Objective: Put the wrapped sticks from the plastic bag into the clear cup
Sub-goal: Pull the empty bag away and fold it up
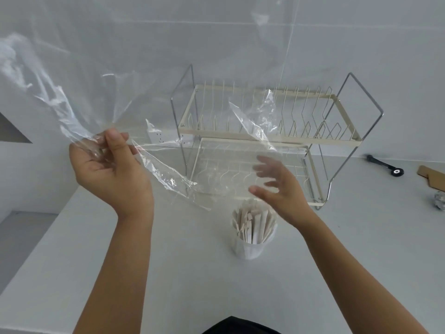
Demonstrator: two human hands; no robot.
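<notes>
The wrapped sticks stand packed in the clear cup on the white counter, their long sides pointing up and fanning out a little. The left hand pinches the plastic bag up in the air. The right hand floats just above the cup, fingers spread wide, holding nothing. A dish rack stands behind the cup.

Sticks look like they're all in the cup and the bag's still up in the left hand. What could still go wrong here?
1. The right hand hovers open just above the clear cup; the wrapped sticks poke past its rim, so a downward sweep might tip it.
2. The plastic bag, pinched in the left hand, trails toward the dish rack and could snag on its wires.
</notes>
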